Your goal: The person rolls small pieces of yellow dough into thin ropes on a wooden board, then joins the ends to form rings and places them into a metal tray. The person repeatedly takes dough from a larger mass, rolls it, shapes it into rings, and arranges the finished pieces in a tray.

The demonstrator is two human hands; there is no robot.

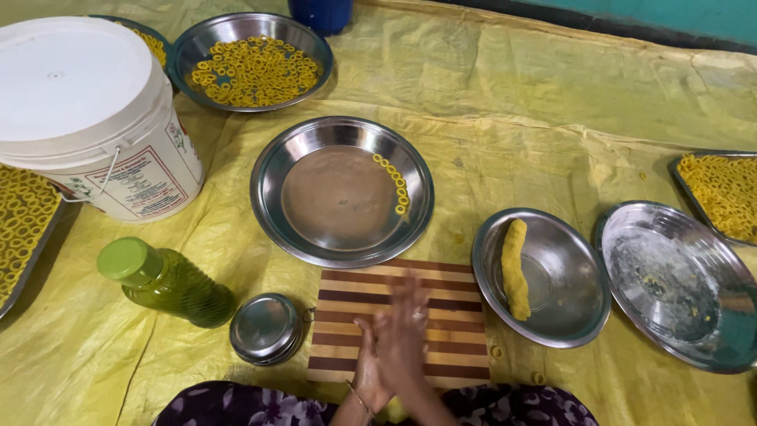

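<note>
Underneath, yellow sheet (552, 118), teal wall (670, 16)

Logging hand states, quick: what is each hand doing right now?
Left hand: flat, pressed palm to palm against the right, above the striped board.
Right hand: flat, motion-blurred; anything between the palms is hidden.

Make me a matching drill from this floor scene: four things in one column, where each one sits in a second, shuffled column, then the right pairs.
Things
1. Dough roll
2. White bucket
3. Green bottle
4. Striped wooden board

Places
A. Lying on its side, left of the small round steel lid
B. Under the two hands, which are pressed together
C. Inside a steel bowl, along its left wall
D. Standing at the upper left, lid on

Pairs: 1-C, 2-D, 3-A, 4-B
</note>
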